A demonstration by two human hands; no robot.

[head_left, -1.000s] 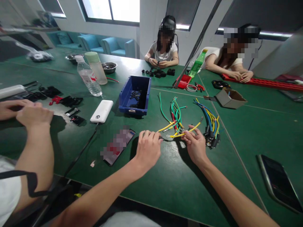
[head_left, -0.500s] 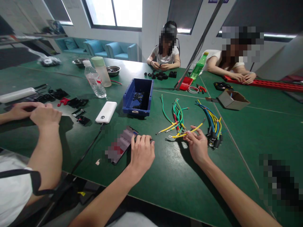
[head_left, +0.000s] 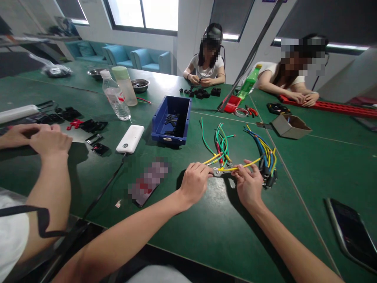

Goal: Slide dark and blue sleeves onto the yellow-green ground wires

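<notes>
My right hand (head_left: 249, 184) pinches a yellow wire (head_left: 253, 162) with a metal ring terminal (head_left: 216, 169) on its left end. Just left of that terminal is my left hand (head_left: 196, 181), its fingers pressed together; what they hold, if anything, is hidden. Green wires (head_left: 221, 139) with ring terminals lie loose behind the hands, a red piece and other yellow wire among them. Right of my right hand rests a bundle of blue and yellow wires (head_left: 266, 149) with black parts (head_left: 269, 177) at its near end.
A blue bin (head_left: 170, 138) holding black pieces stands behind my left hand. Nearby are a white power bank (head_left: 130, 138), a phone (head_left: 149, 182), and bottles (head_left: 116, 98). Another phone (head_left: 352, 232) lies right. A co-worker's hands (head_left: 50, 139) are at left; two people sit across the table.
My left hand has moved right, from beside the phone to the yellow wire's ring terminal. My right hand still holds the wire, shifted slightly right. The view has shifted a little.
</notes>
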